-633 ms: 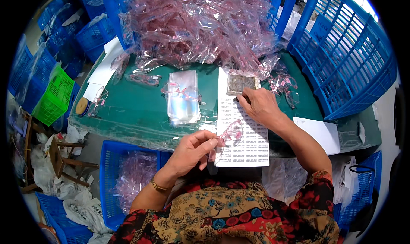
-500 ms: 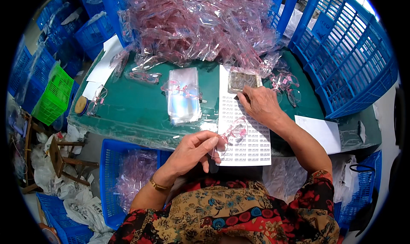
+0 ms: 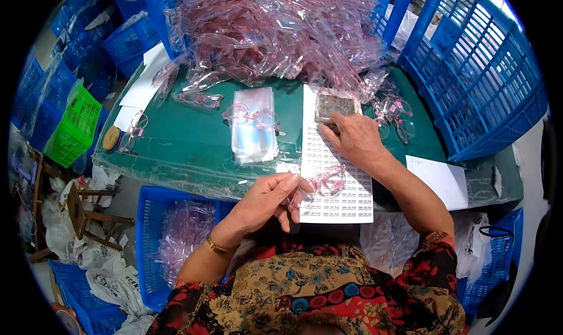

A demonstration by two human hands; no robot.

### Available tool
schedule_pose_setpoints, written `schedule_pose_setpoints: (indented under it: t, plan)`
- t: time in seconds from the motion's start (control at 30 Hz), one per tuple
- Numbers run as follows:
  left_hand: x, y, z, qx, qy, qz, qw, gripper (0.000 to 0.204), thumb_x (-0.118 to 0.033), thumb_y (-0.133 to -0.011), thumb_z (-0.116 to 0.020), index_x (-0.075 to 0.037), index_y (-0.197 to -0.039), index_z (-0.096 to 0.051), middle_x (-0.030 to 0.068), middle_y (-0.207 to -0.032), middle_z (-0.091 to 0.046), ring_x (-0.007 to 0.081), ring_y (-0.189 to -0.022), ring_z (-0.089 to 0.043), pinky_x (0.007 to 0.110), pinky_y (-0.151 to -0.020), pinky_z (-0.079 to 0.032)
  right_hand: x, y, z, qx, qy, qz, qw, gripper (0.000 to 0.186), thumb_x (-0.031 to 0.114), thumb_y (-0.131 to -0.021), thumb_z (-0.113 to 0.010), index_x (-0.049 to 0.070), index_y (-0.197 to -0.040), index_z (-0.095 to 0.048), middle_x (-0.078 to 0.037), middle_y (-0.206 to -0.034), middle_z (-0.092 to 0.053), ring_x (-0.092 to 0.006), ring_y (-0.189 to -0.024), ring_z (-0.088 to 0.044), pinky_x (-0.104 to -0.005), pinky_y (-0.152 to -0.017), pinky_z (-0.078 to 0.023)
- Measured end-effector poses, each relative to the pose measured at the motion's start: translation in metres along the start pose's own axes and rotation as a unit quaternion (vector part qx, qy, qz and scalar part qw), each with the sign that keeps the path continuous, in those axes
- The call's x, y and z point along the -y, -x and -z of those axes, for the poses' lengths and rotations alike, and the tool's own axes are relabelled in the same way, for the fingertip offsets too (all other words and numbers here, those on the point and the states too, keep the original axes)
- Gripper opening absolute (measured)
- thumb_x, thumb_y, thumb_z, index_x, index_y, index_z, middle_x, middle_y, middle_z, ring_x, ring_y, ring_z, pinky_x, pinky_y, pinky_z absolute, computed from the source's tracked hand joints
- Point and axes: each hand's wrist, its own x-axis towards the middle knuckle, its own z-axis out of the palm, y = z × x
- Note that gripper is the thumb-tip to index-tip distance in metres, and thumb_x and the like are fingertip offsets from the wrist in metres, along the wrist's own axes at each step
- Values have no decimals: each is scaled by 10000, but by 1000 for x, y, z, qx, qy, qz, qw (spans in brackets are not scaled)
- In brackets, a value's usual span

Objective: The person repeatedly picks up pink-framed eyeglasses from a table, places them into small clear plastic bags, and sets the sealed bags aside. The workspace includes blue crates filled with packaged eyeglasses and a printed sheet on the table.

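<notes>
My left hand (image 3: pixel 275 198) grips pink-framed glasses (image 3: pixel 327 181) over the lower part of a white sheet (image 3: pixel 321 158) printed in rows. My right hand (image 3: pixel 348 132) reaches to a small square tray (image 3: pixel 335 100) with dark, mottled contents at the top of that sheet; its index finger is bent at the tray's lower edge, with the thumb apart from it. Left of the sheet lie clear plastic sleeves (image 3: pixel 252 148) with another pair of glasses (image 3: pixel 242 113) across them. More glasses (image 3: pixel 403 126) lie right of the tray.
A large heap of bagged glasses (image 3: pixel 270 30) fills the back of the green table (image 3: pixel 193 147). Blue crates (image 3: pixel 469 77) stand at right, left and below; a green crate (image 3: pixel 73 124) is at left. A round tin (image 3: pixel 112 138), papers (image 3: pixel 437 179) and a wooden stool (image 3: pixel 80 212) show.
My right hand has shifted slightly up at the tray. My left hand has moved slightly up with the glasses, which have tilted. The view has shifted a little against the table.
</notes>
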Motion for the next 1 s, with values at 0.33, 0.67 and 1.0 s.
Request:
schedule_pose_setpoints:
  t: [0.33, 0.67, 1.0]
  plan:
    - [1, -3, 5, 29, 42, 10, 999, 462, -365, -1002, -381, 52, -1131, -531, 77, -786, -574, 190, -650, -675, 220, -436, -546, -5, -4, 10, 88, -264, -66, 958, 417, 382, -822, -677, 17, -625, -630, -85, -482, -516, -169, -446, -443, -352, -454, -359]
    - [9, -5, 9, 19, 42, -9, 999, 466, -390, -989, -416, 50, -1083, -538, 65, -762, -544, 150, -624, -622, 240, -444, -559, 54, 37, 65, 242, -299, 7, 923, 324, 308, -815, -704, -5, -748, -660, -121, -548, -573, -171, -475, -535, -325, -471, -410]
    - [7, -5, 7, 18, 30, -16, 999, 465, -393, -988, -419, 45, -1069, -552, 34, -734, -508, 119, -600, -599, 226, -450, -557, 49, 41, 61, 240, -288, 9, 927, 349, 334, -801, -705, -5, -736, -651, -157, -567, -580, -257, -485, -569, -356, -492, -437]
